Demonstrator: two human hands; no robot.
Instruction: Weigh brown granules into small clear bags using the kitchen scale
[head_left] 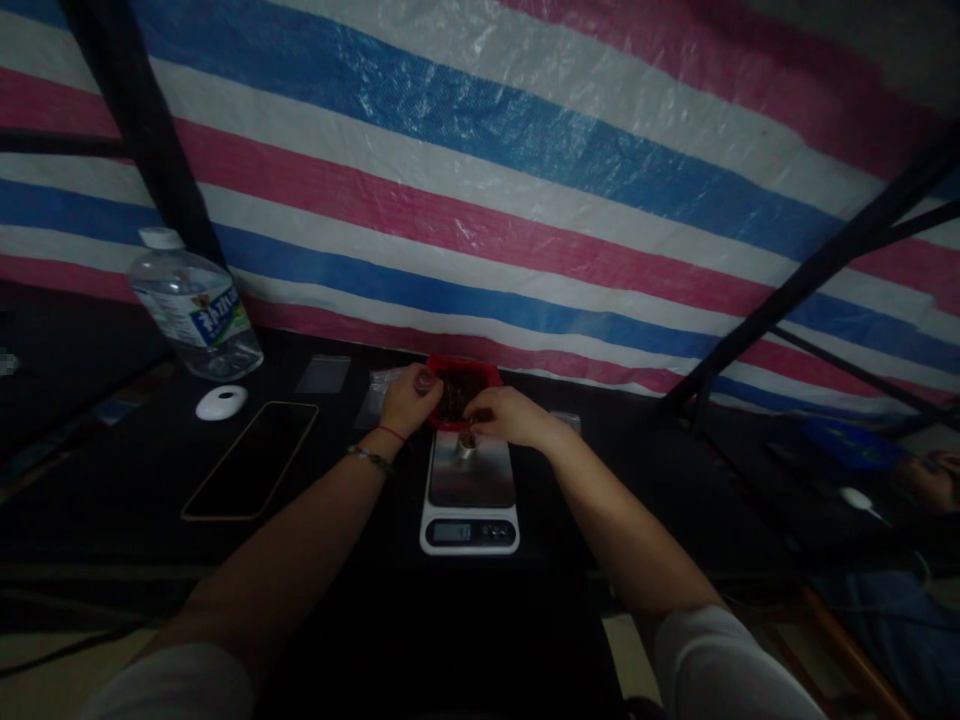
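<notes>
Hands met at the far end of the scale [471, 485]: left hand [411, 398] clamped its grip on the red bowl [466, 361], right hand [504, 415] pinched together above the small cup [466, 446] on the platform; bowl looked mostly full.

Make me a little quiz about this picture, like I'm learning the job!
1. True or false: the left hand holds the rim of the red bowl.
2. What is the small cup standing on? A) a plate B) the scale C) a book
3. Fill in: the water bottle stands on the person's ____ side.

Key: 1 true; 2 B; 3 left.
</notes>
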